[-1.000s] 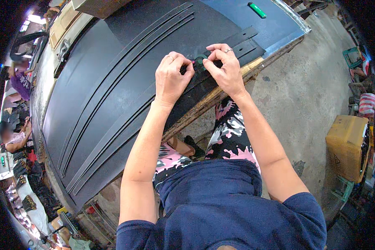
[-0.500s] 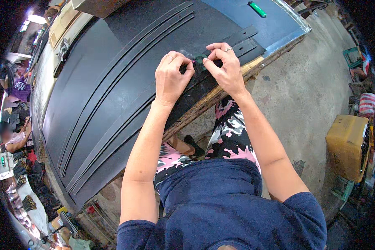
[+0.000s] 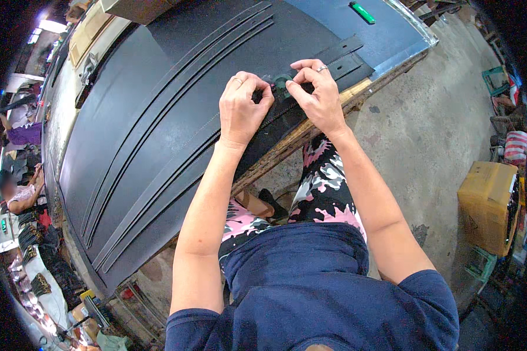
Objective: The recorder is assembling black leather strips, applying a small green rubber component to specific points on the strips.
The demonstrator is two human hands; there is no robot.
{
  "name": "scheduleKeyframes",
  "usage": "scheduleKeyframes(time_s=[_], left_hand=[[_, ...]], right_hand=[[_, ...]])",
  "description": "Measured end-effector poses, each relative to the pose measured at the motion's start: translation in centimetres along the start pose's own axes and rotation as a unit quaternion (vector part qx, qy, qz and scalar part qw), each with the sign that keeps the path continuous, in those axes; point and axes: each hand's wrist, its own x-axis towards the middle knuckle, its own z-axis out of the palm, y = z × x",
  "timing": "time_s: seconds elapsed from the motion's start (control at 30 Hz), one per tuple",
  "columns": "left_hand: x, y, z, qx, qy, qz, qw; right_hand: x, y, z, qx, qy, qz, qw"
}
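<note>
Over the near right part of the table, my left hand (image 3: 245, 110) is closed in a pinch, thumb against forefinger. What sits in its fingertips is too small to make out. My right hand (image 3: 319, 98) faces it, also pinched, with the fingertips at the edge of a small, dark green, round thing (image 3: 281, 81). Whether the right fingers grip that thing or only touch it is unclear. Beneath both hands lie long black stitched straps (image 3: 187, 151), whose holed ends (image 3: 344, 50) stick out past my right hand.
More long black strips (image 3: 175, 76) curve across the dark table mat (image 3: 120, 105). A green lighter-shaped object (image 3: 362, 13) lies on the blue far corner. The table's wooden edge (image 3: 275, 149) runs before my legs. A taped carton (image 3: 487, 205) stands right; another person (image 3: 22, 196) sits far left.
My left hand has shifted very slightly to the right, still pinched. The right hand stays nearly in place, and the straps have not moved.
</note>
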Motion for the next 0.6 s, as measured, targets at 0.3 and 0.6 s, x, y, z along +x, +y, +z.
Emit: scheduleKeyframes(time_s=[0.3, 0.6], left_hand=[[-0.2, 0.1, 0.1, -0.013, 0.016, -0.019, 1.000], [0.0, -0.9, -0.3, -0.010, 0.048, -0.062, 0.997]], right_hand=[[0.1, 0.0, -0.1, 0.035, 0.003, 0.015, 0.999], [0.1, -0.2, -0.4, 0.078, 0.009, 0.047, 0.996]])
